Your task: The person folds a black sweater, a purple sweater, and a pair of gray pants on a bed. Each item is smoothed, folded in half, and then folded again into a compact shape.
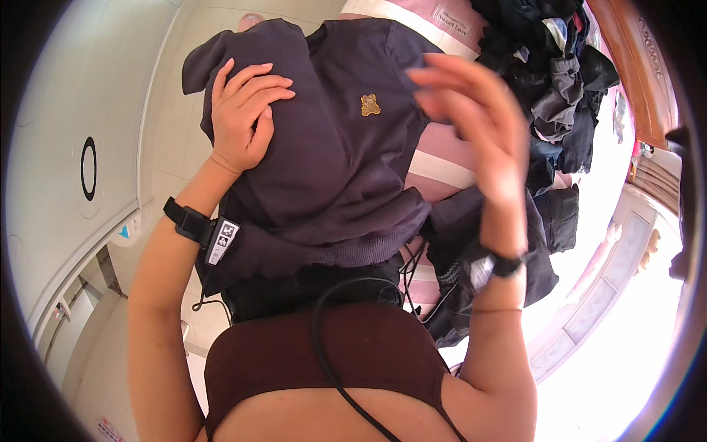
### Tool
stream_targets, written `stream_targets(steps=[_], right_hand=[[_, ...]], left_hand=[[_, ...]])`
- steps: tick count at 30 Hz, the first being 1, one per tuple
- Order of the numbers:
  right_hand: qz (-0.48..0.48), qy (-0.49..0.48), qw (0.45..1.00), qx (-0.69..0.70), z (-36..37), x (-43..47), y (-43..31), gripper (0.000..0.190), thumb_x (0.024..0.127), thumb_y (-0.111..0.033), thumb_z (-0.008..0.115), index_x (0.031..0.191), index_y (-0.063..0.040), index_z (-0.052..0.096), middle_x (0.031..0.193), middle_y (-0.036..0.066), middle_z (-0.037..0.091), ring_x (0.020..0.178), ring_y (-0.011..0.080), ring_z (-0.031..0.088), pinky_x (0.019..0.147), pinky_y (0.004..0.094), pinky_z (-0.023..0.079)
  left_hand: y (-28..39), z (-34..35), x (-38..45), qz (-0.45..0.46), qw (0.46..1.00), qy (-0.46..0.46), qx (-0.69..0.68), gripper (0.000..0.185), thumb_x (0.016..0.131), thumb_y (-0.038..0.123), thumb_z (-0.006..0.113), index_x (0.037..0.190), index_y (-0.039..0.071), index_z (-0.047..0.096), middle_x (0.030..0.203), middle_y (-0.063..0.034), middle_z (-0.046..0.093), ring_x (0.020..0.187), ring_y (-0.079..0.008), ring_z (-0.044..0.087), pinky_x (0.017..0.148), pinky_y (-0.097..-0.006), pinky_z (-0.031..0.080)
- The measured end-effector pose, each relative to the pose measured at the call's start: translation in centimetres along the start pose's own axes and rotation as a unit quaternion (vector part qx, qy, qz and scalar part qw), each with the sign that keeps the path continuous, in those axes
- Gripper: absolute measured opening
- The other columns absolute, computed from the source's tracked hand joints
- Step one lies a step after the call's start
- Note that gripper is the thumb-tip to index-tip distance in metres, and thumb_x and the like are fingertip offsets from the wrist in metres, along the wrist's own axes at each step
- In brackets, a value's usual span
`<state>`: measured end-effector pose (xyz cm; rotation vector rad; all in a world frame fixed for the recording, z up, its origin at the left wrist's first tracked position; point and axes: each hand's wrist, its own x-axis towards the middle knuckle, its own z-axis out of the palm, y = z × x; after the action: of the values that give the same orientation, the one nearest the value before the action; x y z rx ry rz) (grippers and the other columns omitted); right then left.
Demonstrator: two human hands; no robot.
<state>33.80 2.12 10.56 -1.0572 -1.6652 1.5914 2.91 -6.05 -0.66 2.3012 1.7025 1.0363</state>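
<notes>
A dark long-sleeved sweatshirt (331, 166) lies spread before me over a pink and white striped bedcover, its ribbed hem towards my body. On its chest sits a small gold bear-shaped emblem (370, 105). The left part of the garment is folded inward. My left hand (246, 110) rests flat on that folded part, fingers somewhat spread, gripping nothing visible. Blurred by motion, my right hand (469, 110) is over the right shoulder and sleeve area, fingers apart and apparently holding nothing. Whether it touches the cloth cannot be told.
A heap of dark clothes (552, 99) lies at the upper right on the striped bedcover (442, 166). More dark garments (541, 237) are beside my right forearm. Black cables (411, 265) run near my lap. A wooden headboard-like panel (635, 72) stands far right; a pale panel is at left.
</notes>
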Motion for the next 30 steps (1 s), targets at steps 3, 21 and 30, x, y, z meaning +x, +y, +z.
stream_targets(steps=[3, 21, 30], right_hand=[[-0.031, -0.121, 0.943, -0.308, 1.8, 2.5, 10.6, 0.042, 0.099, -0.011, 0.058, 0.141, -0.009, 0.055, 0.138, 0.010, 0.062, 0.126, 0.0231, 0.059, 0.105, 0.0371, 0.046], [-0.127, -0.010, 0.878, -0.461, 3.2, 2.9, 21.8, 0.064, 0.089, -0.040, 0.071, 0.145, -0.016, 0.051, 0.155, 0.002, 0.045, 0.141, 0.0239, 0.043, 0.115, 0.0418, 0.032], [-0.157, 0.076, 0.926, -0.334, 2.7, 3.7, 23.0, 0.038, 0.074, -0.022, 0.086, 0.107, -0.011, 0.072, 0.130, 0.003, 0.068, 0.124, 0.0270, 0.060, 0.106, 0.0399, 0.043]], left_hand=[[-0.1, 0.0, -0.1, -0.001, 1.000, -0.003, 0.001, 0.028, 0.080, 0.007, 0.050, 0.095, 0.010, 0.074, 0.109, -0.0023, 0.073, 0.119, -0.0260, 0.061, 0.117, -0.0502, 0.027], [-0.7, 0.3, -0.3, 0.002, 1.000, -0.008, 0.007, 0.031, 0.082, 0.010, 0.047, 0.096, 0.010, 0.075, 0.110, -0.0029, 0.073, 0.120, -0.0262, 0.060, 0.117, -0.0471, 0.026], [-0.6, 0.4, -0.2, 0.003, 1.000, -0.015, 0.013, 0.032, 0.084, 0.012, 0.046, 0.097, 0.010, 0.075, 0.110, -0.0030, 0.073, 0.120, -0.0262, 0.060, 0.117, -0.0463, 0.025]])
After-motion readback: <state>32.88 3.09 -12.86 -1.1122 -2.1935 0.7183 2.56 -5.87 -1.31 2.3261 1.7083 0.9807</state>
